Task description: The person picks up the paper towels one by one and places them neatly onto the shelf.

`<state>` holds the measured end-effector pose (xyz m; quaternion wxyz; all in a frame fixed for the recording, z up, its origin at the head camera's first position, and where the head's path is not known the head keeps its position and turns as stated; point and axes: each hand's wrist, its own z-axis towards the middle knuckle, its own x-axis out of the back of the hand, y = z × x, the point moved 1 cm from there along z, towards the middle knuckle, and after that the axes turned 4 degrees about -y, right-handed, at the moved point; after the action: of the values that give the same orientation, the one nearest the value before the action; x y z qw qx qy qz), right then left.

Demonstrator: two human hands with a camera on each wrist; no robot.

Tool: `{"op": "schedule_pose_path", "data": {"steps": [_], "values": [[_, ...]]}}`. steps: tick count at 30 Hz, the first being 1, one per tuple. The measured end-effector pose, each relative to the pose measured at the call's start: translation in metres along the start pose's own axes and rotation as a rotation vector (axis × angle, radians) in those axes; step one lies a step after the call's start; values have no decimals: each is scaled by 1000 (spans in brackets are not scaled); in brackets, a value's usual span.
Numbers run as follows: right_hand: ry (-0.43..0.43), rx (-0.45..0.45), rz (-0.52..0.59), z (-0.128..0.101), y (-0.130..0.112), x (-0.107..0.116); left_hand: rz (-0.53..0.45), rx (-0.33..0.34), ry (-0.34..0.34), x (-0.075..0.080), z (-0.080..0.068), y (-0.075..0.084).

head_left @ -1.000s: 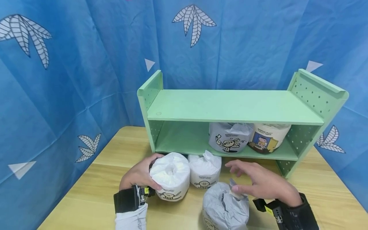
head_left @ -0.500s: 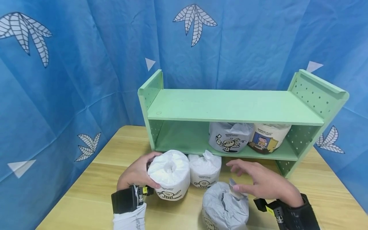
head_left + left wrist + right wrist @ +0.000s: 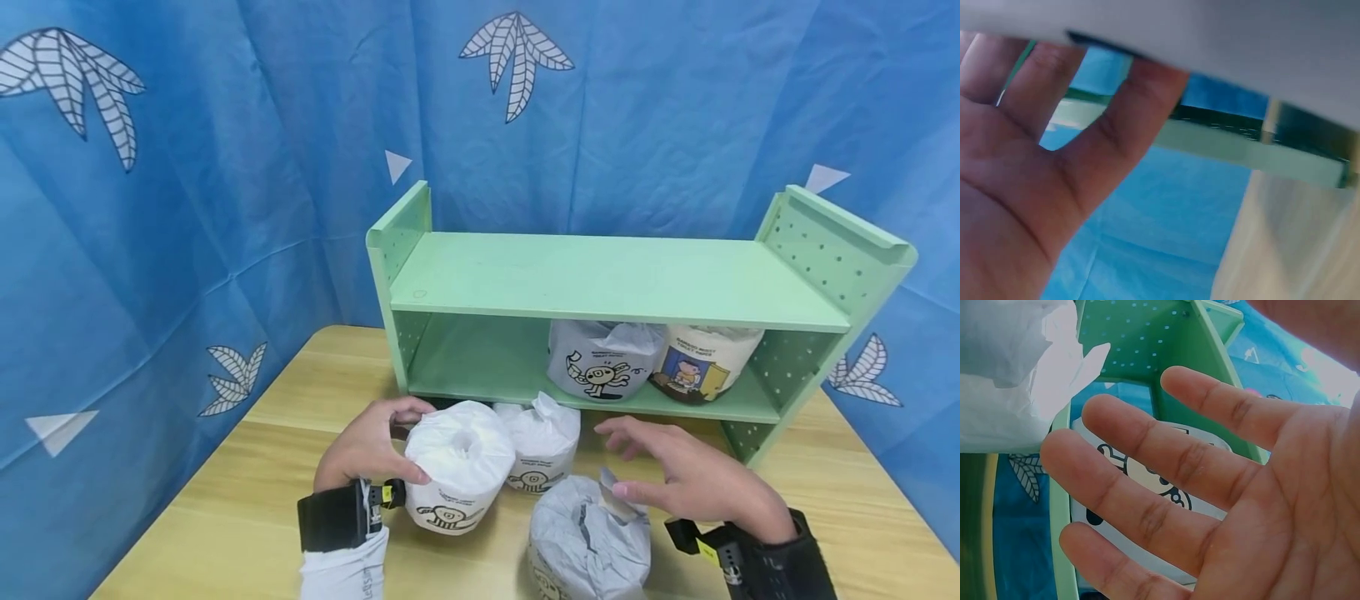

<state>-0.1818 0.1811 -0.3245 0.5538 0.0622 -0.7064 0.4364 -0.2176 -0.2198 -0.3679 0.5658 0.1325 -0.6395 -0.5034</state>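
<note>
Pick-up step under way: left hand (image 3: 367, 446) curled round the white-wrapped roll (image 3: 459, 467), thumb across its near face, roll apparently just clear of the worktop (image 3: 247, 475) in front of the green shelf (image 3: 600, 287). Right hand (image 3: 690, 475) spread and holding nothing, hovering over the grey-wrapped roll (image 3: 588, 542). Next move likely calls for lifting clear of the neighbouring white roll (image 3: 542, 446), which touches it.

Low in the head view, the left hand (image 3: 370, 446) sits left of centre, fingers and thumb curled round a roll (image 3: 459, 464), a black band and pale sleeve at its wrist. The right hand (image 3: 686, 479) hovers at lower right, palm down, fingers spread and nearly straight, holding nothing, a black strap on its wrist.
</note>
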Motion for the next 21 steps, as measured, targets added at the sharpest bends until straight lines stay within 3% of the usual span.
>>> {"op": "schedule_pose_path", "data": {"steps": [2, 5, 11, 21], "values": [[6, 3, -4, -1, 1, 0, -3, 16, -6, -3, 3, 0], [17, 3, -1, -2, 2, 2, -19, -11, 10, -2, 4, 1], [26, 15, -8, -3, 4, 3, -40, -78, 62, 1, 3, 3], [41, 29, -17, -5, 3, 5, -55, -112, 157, 2, 0, 10]]}}
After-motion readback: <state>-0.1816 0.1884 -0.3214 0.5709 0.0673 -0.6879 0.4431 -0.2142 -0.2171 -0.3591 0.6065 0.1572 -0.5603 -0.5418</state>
